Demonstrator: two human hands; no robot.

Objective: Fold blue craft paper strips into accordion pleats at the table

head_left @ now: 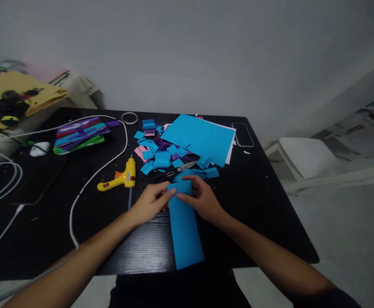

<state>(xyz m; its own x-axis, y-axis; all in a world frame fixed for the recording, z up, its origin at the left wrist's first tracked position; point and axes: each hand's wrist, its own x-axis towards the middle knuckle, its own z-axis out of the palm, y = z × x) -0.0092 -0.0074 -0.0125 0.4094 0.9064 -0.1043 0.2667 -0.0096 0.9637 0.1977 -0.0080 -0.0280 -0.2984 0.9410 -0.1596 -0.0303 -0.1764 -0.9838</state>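
A long strip of blue paper (186,231) runs from my hands down to the table's front edge. On its left side, my left hand (153,202) pinches the far end between thumb and fingers. My right hand (203,197) grips the same end from the right, thumb on top and forefinger along the far edge. Just beyond the hands lies a pair of scissors (187,166) with its blades apart, partly among cut blue paper pieces (162,159). Left of my left hand rests a yellow glue gun (119,176) with a glue stick in its rear.
Large blue sheets (203,139) lie at the back, with a phone (244,135) to their right. Bundled coloured paper strips (81,133) sit at the left. A white cable (87,184) loops across the black table (254,231). A white stool (302,156) stands at the right.
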